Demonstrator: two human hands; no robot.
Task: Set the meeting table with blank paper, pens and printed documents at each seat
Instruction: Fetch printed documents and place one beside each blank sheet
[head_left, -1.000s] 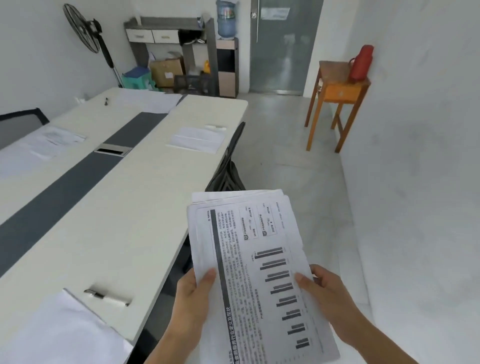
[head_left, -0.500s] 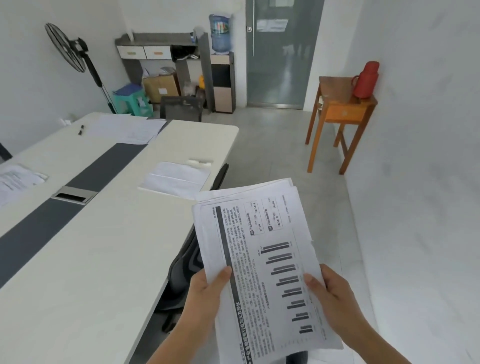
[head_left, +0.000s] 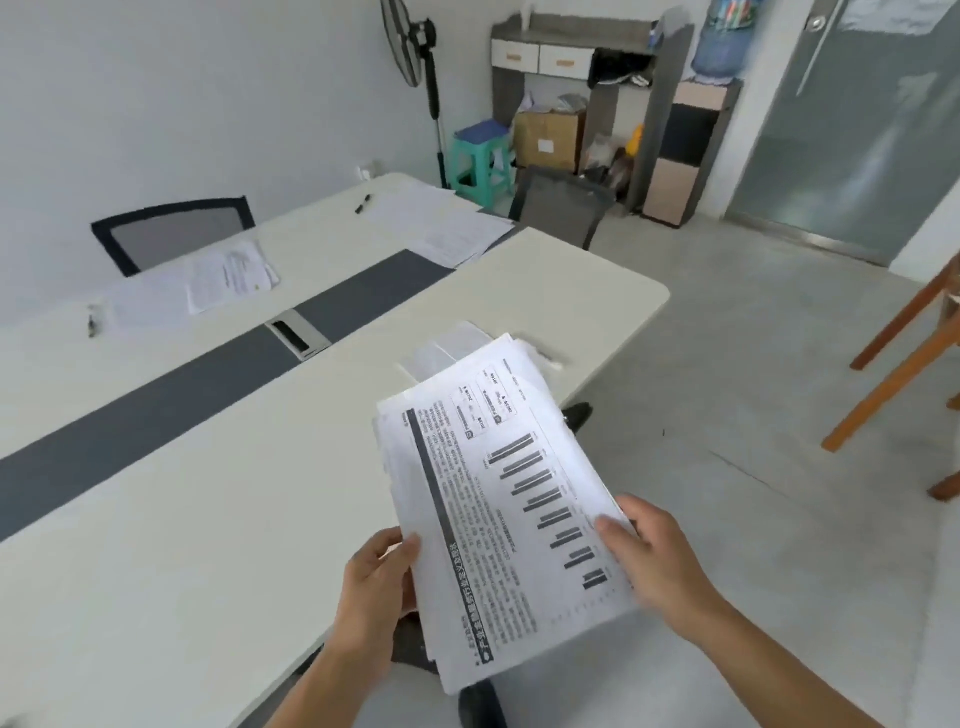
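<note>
Gripping the printed documents, left hand at seven o'clock and right hand at four, both hands clamp unevenly fanned sheets; one could slip out.

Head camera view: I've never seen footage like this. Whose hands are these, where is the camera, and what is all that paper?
There is no machine here. A person wears a wide-angle camera on the head, looking forward and down, so you see their own arms. The left hand and right hand each grip an edge of a stack of printed documents, thumbs on top. The top sheet shows text and a bar chart. Beside them is a long pale meeting table. Across it, papers lie before a chair. At the far end lie more sheets and a dark pen.
</note>
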